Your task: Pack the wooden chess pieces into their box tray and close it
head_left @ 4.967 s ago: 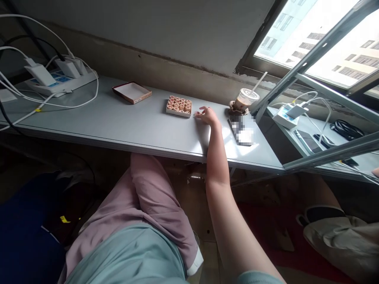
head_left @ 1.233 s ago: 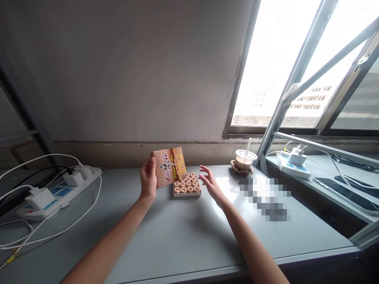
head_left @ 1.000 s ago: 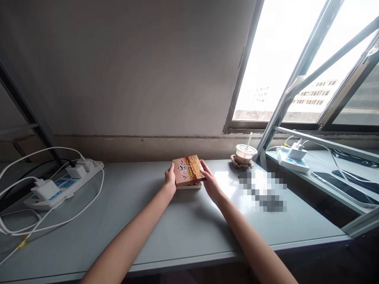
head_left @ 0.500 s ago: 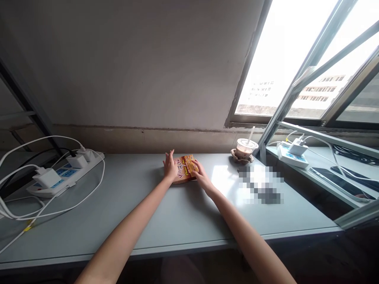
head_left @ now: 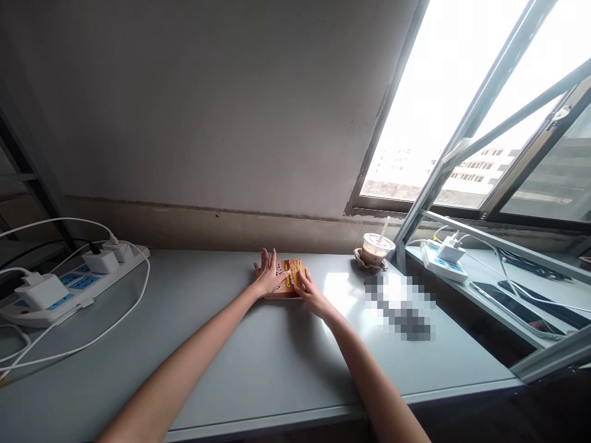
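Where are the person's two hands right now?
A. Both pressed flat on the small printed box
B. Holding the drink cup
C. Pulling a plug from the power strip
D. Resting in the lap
A: the left hand and right hand both lie flat on the box on the table.

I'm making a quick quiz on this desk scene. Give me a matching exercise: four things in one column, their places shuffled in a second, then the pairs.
1. game box
2. power strip
3. iced drink cup
4. left hand

a. by the window frame, on a coaster
b. flat on the box's left part
c. far left of the table
d. under both hands

Pairs: 1-d, 2-c, 3-a, 4-b
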`<state>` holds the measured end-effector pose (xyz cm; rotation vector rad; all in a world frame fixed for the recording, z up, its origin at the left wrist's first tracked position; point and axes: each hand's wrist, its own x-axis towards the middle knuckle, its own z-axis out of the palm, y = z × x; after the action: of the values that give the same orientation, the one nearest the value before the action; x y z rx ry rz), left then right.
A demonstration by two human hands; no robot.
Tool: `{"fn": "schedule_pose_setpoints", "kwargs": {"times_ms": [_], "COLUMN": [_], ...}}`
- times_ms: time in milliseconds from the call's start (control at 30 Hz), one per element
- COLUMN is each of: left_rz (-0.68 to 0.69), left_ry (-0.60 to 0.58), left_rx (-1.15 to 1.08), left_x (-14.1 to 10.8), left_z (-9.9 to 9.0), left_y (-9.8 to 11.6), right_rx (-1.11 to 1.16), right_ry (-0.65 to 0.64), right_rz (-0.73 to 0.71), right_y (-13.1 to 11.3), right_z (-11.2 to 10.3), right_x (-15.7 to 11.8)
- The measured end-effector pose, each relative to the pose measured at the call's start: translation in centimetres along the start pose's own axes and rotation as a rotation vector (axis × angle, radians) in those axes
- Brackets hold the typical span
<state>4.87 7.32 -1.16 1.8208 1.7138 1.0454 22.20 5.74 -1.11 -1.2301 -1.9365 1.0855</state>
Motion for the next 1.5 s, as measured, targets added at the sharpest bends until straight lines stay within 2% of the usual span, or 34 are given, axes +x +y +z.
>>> {"fn": "schedule_pose_setpoints", "kwargs": {"times_ms": [133,233,333,433,567,667,800,967,1100,1167,1200,1233,1300,1400,1467,1500], "left_rz": [0.059,0.082,-0.023,-0.107,0.009,0.034,0.034,0.019,0.012,0.098,0.165,0.263,0.455,0.552,0.621,0.609], "left_ry": [0.022,0.076,0.131,0.058,-0.143,-0.165,-0.098,0.019,0.163,0.245,0.273,0.232,0.011,-0.347,-0.482,-0.528], "left_rx": [-0.130,-0.322,-0.428,-0.230,0.012,0.177,0.280,0.071,-0.083,-0.067,-0.034,0.011,0.002,-0.253,-0.371,-0.389], "left_x": [-0.5,-0.4,0.0,0.2,-0.1,-0.6,-1.1,-0.6,-0.1,-0.6,-1.3,-2.3,-5.4,-11.8,-16.2,-18.1], "left_z": [0.2,-0.2,-0.8,-1.0,-1.1,-1.4,-1.3,-0.7,-1.3,-2.0,-2.4,-2.7,-3.3,-4.0,-4.6,-4.8], "left_y": [-0.1,-0.4,-1.1,-1.7,-1.6,-1.1,-1.2,-2.9,-3.3,-1.7,-0.3,1.5,6.0,12.5,14.8,15.2], "right_rx": [-0.020,-0.126,-0.282,-0.496,-0.686,-0.739,-0.688,-0.535,-0.568,-0.579,-0.581,-0.582,-0.589,-0.591,-0.570,-0.558], "right_ry": [0.114,0.137,0.135,0.165,0.204,0.211,0.181,0.132,0.105,0.087,0.086,0.089,0.079,0.075,0.095,0.105], "right_rz": [0.009,-0.005,0.035,0.096,0.063,0.034,0.037,-0.024,-0.092,-0.097,-0.099,-0.106,-0.138,-0.139,-0.126,-0.124], "right_y": [-0.5,-1.0,-1.4,-1.8,-2.6,-3.1,-3.0,-2.5,-2.2,-2.1,-2.1,-1.9,-1.7,-1.2,-1.1,-1.1], "right_z": [-0.3,-0.7,-0.5,0.5,1.3,0.9,0.3,0.1,-0.2,-0.3,-0.4,-0.4,-0.3,-0.2,-0.1,-0.1], "right_x": [-0.2,-0.5,-0.9,-1.4,-2.1,-2.5,-2.7,-2.6,-2.4,-2.2,-2.2,-2.1,-2.0,-1.9,-1.8,-1.8]}}
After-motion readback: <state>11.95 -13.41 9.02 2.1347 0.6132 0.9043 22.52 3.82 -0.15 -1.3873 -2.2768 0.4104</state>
